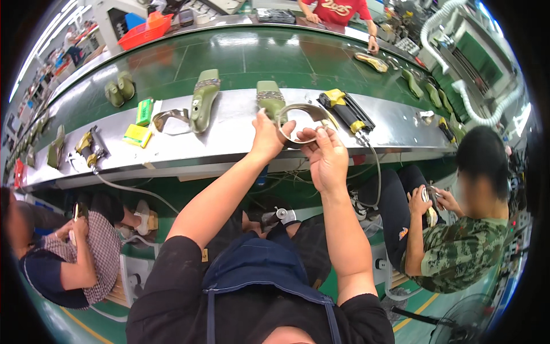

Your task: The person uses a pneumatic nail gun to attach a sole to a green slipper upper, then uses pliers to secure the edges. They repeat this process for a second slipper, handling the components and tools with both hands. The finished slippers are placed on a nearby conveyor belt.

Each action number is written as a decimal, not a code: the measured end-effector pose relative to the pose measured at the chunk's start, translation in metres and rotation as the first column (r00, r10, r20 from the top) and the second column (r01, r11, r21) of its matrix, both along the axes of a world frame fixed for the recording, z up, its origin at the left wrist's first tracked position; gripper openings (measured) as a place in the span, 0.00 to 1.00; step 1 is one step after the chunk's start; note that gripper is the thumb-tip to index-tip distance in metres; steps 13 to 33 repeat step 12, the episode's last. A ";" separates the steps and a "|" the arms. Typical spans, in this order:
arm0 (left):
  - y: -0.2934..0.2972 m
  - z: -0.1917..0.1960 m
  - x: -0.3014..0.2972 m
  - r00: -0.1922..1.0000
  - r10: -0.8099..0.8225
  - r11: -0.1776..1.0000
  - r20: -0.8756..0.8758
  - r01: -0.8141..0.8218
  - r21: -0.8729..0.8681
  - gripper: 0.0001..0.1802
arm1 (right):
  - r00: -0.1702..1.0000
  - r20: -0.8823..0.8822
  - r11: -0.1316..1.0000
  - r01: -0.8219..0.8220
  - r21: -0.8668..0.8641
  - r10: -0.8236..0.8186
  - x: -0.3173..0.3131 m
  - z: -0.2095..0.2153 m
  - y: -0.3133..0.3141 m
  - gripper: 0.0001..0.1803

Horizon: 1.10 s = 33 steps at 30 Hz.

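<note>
Over the near edge of the metal bench, my left hand [270, 136] is closed round the lower part of a green shoe last [269, 92], with its broad end pointing away from me. A thin, pale band bent into a loop [328, 116] stands beside the last. Bent fingers of my right hand [327, 157] pinch the loop's near right side. One left fingertip shows within the loop, and whether it presses on the band I cannot tell. Right of the loop lies a black and yellow air tool [348, 110] with a hose.
Left of my hands are another green last [204, 102], a curved strap [170, 120] and two small green and yellow boxes [137, 135]. A green conveyor belt [229, 54] runs behind. Seated co-workers flank me, left [86, 252] and right [458, 246]; another person [341, 11] works across the belt.
</note>
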<state>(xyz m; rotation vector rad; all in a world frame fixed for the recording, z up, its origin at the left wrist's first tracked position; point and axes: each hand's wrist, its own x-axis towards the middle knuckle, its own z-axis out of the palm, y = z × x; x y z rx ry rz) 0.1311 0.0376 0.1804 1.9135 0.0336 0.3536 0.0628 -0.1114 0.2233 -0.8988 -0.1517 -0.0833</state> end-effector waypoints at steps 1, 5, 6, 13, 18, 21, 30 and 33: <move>0.004 -0.004 0.003 1.000 -0.028 0.999 -0.004 0.028 -0.021 0.54 | 1.000 -0.012 1.000 0.017 -0.005 -0.017 -0.002 0.002 0.000 0.11; 0.045 -0.006 0.003 0.888 0.127 0.929 0.442 -0.263 0.261 0.47 | 0.999 0.015 0.999 0.033 0.009 -0.033 -0.007 0.002 -0.003 0.10; 0.064 -0.006 0.001 0.762 0.150 0.827 0.630 -0.447 0.343 0.46 | 0.999 0.030 0.999 0.033 0.006 -0.033 -0.010 0.003 -0.003 0.10; 0.163 -0.004 0.017 0.853 0.407 0.847 0.327 -0.487 0.215 0.43 | 0.994 0.107 1.000 -0.003 -0.011 0.004 -0.011 0.007 0.017 0.09; 0.163 -0.004 0.017 0.853 0.407 0.847 0.327 -0.487 0.215 0.43 | 0.994 0.107 1.000 -0.003 -0.011 0.004 -0.011 0.007 0.017 0.09; 0.163 -0.004 0.017 0.853 0.407 0.847 0.327 -0.487 0.215 0.43 | 0.994 0.107 1.000 -0.003 -0.011 0.004 -0.011 0.007 0.017 0.09; 0.163 -0.004 0.017 0.853 0.407 0.847 0.327 -0.487 0.215 0.43 | 0.994 0.107 1.000 -0.003 -0.011 0.004 -0.011 0.007 0.017 0.09; 0.163 -0.004 0.017 0.853 0.407 0.847 0.327 -0.487 0.215 0.43 | 0.994 0.107 1.000 -0.003 -0.011 0.004 -0.011 0.007 0.017 0.09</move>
